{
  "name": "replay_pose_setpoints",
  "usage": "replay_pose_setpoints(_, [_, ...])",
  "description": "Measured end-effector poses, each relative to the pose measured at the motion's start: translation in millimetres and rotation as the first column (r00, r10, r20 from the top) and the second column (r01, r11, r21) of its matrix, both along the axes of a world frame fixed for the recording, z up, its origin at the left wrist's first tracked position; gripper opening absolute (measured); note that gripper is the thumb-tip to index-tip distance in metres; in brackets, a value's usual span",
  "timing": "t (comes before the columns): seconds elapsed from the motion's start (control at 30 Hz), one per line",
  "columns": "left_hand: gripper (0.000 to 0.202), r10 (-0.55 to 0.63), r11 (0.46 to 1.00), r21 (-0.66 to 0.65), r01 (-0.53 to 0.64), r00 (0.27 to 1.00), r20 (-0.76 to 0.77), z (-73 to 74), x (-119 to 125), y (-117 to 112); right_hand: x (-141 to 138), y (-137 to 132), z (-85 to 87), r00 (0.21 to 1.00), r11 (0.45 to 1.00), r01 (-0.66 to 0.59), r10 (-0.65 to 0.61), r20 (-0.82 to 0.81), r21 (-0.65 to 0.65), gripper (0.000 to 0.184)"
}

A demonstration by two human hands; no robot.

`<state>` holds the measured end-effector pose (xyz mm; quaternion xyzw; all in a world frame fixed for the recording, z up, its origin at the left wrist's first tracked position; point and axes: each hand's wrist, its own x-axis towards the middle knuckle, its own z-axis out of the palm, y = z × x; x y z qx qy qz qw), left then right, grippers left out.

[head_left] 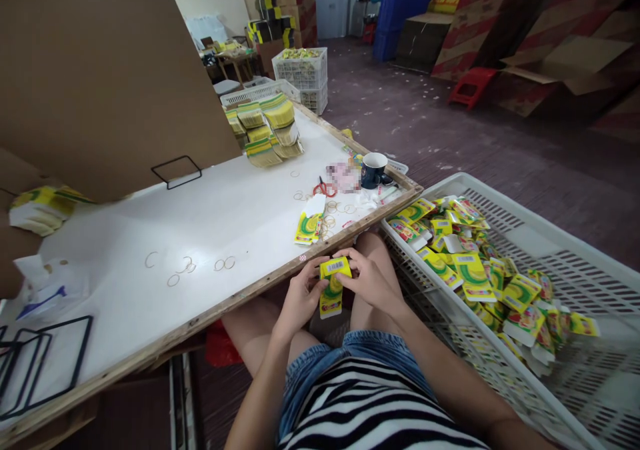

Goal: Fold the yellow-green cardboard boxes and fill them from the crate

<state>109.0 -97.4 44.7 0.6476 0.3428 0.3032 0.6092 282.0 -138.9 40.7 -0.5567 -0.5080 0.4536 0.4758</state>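
Note:
Above my lap, just off the table's edge, I hold a small yellow-and-green printed carton (331,290) between both hands. My left hand (303,298) grips its left side, thumb on the front face. My right hand (369,278) pinches the upper right side, with the thumb on the face below the barcode. Past my hands, on the table, lie flat yellow cartons (309,223) with a white flap. Rubber bands (330,222) are scattered beside them, and red-handled scissors (324,187) lie a little farther off.
To my right stands a white plastic crate (590,250) with many yellow cartons inside. A dark mug (373,171) sits at the table's far right corner. Bundled flat cartons (273,130) are stacked at the back. Black wire frames (60,363) lie at the left; a cardboard sheet (110,70) rises behind.

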Motion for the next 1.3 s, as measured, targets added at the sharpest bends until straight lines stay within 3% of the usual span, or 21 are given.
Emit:
replay_pose_setpoints(0.17, [0.044,-0.019,0.997,-0.069,0.023,0.999,0.048,0.1,-1,1,0,2,0.0,0.988,0.999,0.042,-0.039,0.151,-0.015,0.028])
replay_pose_setpoints(0.33, [0.045,0.035,0.994,-0.111,-0.024,0.995,0.098,2.0,0,2,-2,1,-7.5,0.986,1.000,-0.001,0.006,0.169,-0.028,0.040])
replay_pose_setpoints(0.43, [0.047,0.074,0.991,-0.117,-0.060,0.990,0.117,3.9,0,2,-1,0,-7.4,0.992,0.999,-0.011,0.006,0.127,0.040,0.039])
replay_pose_setpoints(0.53, [0.046,0.104,0.989,-0.117,-0.090,0.988,0.116,6.2,1,1,-1,1,-6.4,0.994,0.985,0.100,-0.104,0.018,0.141,0.030])
replay_pose_setpoints(0.7, [0.043,0.177,0.980,-0.098,-0.171,0.982,0.059,11.0,9,-2,-5,3,-11.1,0.964,0.973,0.190,-0.159,-0.215,0.132,0.027])
replay_pose_setpoints(0.97, [0.057,0.084,0.996,-0.049,-0.081,0.994,0.063,10.3,18,-2,-6,2,-11.4,0.916,0.938,0.327,-0.284,-0.283,0.114,0.028])
replay_pose_setpoints(1.17, [0.068,0.038,0.992,-0.125,-0.016,0.985,0.170,4.0,18,-1,-4,4,-11.6,0.876,0.924,0.373,-0.320,-0.361,0.087,0.027])
replay_pose_setpoints(1.3, [0.070,0.050,0.997,-0.065,-0.041,0.989,0.139,-3.5,17,-1,-4,5,-13.4,0.879,0.909,0.402,-0.350,-0.323,0.108,0.025])
